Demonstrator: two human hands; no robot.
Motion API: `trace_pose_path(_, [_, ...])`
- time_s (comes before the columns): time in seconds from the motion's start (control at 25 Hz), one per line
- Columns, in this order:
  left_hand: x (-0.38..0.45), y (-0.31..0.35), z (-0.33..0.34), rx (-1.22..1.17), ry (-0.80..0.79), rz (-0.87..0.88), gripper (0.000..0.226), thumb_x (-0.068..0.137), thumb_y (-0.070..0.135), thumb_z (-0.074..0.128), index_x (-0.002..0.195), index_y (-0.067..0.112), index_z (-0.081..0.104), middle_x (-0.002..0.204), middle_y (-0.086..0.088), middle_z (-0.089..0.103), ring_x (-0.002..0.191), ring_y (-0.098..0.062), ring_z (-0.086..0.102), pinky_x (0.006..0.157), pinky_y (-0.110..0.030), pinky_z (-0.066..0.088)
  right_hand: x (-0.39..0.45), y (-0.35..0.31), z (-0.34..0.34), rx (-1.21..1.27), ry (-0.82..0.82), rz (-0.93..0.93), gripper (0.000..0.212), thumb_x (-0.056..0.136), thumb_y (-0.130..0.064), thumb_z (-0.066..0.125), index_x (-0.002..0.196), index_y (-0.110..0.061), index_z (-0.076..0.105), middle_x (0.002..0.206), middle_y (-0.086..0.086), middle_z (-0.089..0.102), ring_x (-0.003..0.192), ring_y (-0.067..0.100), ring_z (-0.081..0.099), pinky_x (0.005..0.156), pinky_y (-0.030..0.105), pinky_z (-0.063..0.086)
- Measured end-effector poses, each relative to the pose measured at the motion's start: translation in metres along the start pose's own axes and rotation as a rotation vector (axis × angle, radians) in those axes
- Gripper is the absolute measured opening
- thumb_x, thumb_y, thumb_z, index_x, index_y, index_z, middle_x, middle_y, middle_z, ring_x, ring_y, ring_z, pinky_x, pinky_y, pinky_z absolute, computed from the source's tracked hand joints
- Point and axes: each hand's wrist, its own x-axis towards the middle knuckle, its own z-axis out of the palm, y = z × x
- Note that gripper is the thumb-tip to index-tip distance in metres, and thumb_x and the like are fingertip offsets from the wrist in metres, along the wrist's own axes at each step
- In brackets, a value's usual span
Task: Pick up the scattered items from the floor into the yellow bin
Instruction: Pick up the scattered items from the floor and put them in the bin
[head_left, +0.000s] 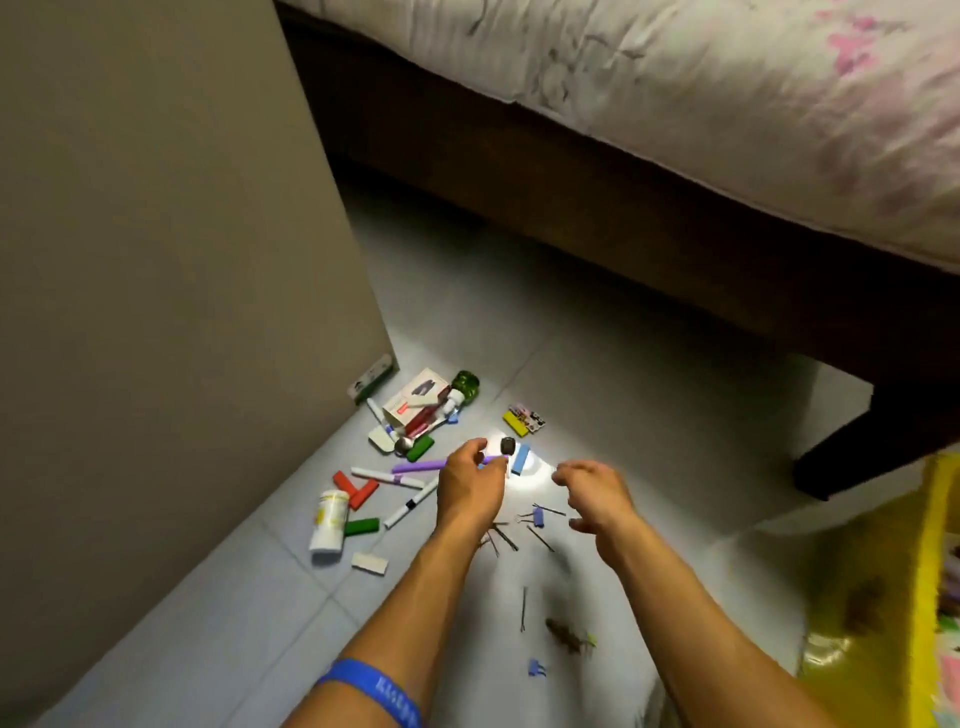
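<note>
While both bare forearms reach forward over a pale grey tiled floor (597, 374), the left hand (470, 486) hovers with its fingers (475, 448) curled down toward a purple marker pen (418, 466); whether they already touch or grip it cannot be told. Just right of those fingers lie a small dark rounded object (507, 446) and a light blue rectangular block (520, 458), in a bright patch of light. The right hand (597, 493) hangs near them, its fingers spread apart and loosely bent, holding nothing.

Left of the hands, items lie scattered: a white plastic bottle with a yellow label (330, 519) on its side, red blocks (356, 488), two green blocks (362, 526), white marker pens (387, 476) and a small white card (370, 563). Farther away, near the corner of a beige wall (156, 260), sits a heap with a white and red box (415, 397) and a green glittery round object (466, 385). To the far right of the heap lies a yellow block beside a small patterned packet (523, 421).

Nearer, between the forearms, are dark hairpins (504, 538), a blue binder clip (538, 517) and another blue clip (536, 667), and a brown hair claw (566, 635).

A yellow plastic bin (935, 519) stands at the right edge, only partly in view and blurred. A dark wooden bed frame (623, 218) with a floral quilt (727, 104) fills the far right. A blue wristband (374, 688) circles the left forearm.
</note>
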Motion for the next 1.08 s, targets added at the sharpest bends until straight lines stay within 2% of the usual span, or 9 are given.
trace_pose_path(0.16, [0.104,-0.016,-0.036,0.171,0.123,-0.018,0.041,0.09,0.019,0.059,0.13,0.027,0.054,0.127,-0.001,0.06,0.09,-0.015,0.058,0.07,-0.029,0.048,0.067,-0.005,0.054,-0.247,-0.035,-0.116,0.015,0.09,-0.014,0.061,0.101,-0.021,0.067,0.106,0.005,0.065,0.086,0.021,0.057,0.075,0.036,0.051])
trace_pose_path(0.24, [0.145,-0.023,-0.044,0.356,0.219,0.037,0.045,0.087,0.022,0.065,0.13,0.028,0.053,0.128,-0.003,0.059,0.104,-0.022,0.058,0.083,-0.037,0.052,0.098,-0.011,0.073,-0.474,-0.025,-0.29,0.031,0.091,-0.017,0.061,0.122,-0.022,0.06,0.122,0.004,0.062,0.095,0.02,0.058,0.075,0.031,0.047])
trace_pose_path(0.32, [0.182,-0.032,-0.045,0.624,0.288,0.117,0.069,0.084,0.029,0.07,0.143,0.028,0.036,0.147,-0.005,0.04,0.13,-0.029,0.04,0.105,-0.046,0.039,0.13,-0.02,0.093,-0.775,-0.032,-0.539,0.047,0.093,-0.02,0.058,0.138,-0.023,0.047,0.138,0.003,0.052,0.112,0.024,0.055,0.089,0.034,0.048])
trace_pose_path(0.44, [0.224,-0.04,-0.039,0.822,0.206,0.091,0.099,0.081,0.036,0.072,0.154,0.032,0.004,0.161,-0.006,0.01,0.146,-0.033,0.011,0.113,-0.054,0.015,0.176,-0.04,0.121,-1.12,-0.045,-0.874,0.071,0.09,-0.012,0.057,0.151,-0.025,0.024,0.159,0.004,0.025,0.133,0.033,0.038,0.106,0.045,0.037])
trace_pose_path(0.56, [0.225,-0.052,-0.021,0.813,0.149,0.066,0.099,0.074,0.03,0.073,0.15,0.03,0.01,0.147,-0.011,0.031,0.132,-0.035,0.031,0.107,-0.053,0.03,0.205,-0.049,0.141,-1.29,-0.153,-0.999,0.077,0.09,-0.008,0.053,0.155,-0.025,0.016,0.164,-0.003,0.011,0.145,0.036,0.018,0.112,0.052,0.025])
trace_pose_path(0.72, [0.188,-0.076,-0.003,0.903,0.115,0.168,0.079,0.069,0.034,0.073,0.131,0.028,0.025,0.126,-0.007,0.041,0.113,-0.028,0.04,0.09,-0.045,0.043,0.205,-0.03,0.136,-1.379,-0.144,-0.907,0.044,0.09,-0.02,0.057,0.132,-0.022,0.046,0.149,0.011,0.032,0.119,0.04,0.044,0.095,0.046,0.04])
trace_pose_path(0.88, [0.179,-0.077,-0.006,0.779,0.049,0.128,0.073,0.068,0.048,0.072,0.124,0.027,0.03,0.122,-0.004,0.044,0.11,-0.025,0.043,0.087,-0.044,0.048,0.188,-0.017,0.102,-1.101,-0.054,-0.776,0.034,0.085,-0.028,0.058,0.118,-0.021,0.05,0.12,0.01,0.047,0.098,0.03,0.05,0.081,0.038,0.046])
trace_pose_path(1.0, [0.164,-0.07,-0.011,0.535,0.027,0.141,0.073,0.066,0.051,0.073,0.12,0.027,0.03,0.113,-0.001,0.043,0.102,-0.019,0.043,0.08,-0.037,0.052,0.165,-0.015,0.075,-0.745,0.096,-0.643,0.019,0.081,-0.031,0.061,0.093,-0.02,0.052,0.097,0.003,0.051,0.081,0.024,0.049,0.062,0.029,0.038])
trace_pose_path(1.08, [0.151,-0.066,-0.015,0.426,0.045,0.124,0.069,0.068,0.047,0.074,0.118,0.027,0.031,0.11,0.0,0.043,0.1,-0.018,0.045,0.075,-0.031,0.05,0.145,-0.006,0.061,-0.809,0.088,-0.562,0.011,0.084,-0.027,0.059,0.084,-0.02,0.051,0.082,0.002,0.055,0.07,0.023,0.049,0.054,0.025,0.03])
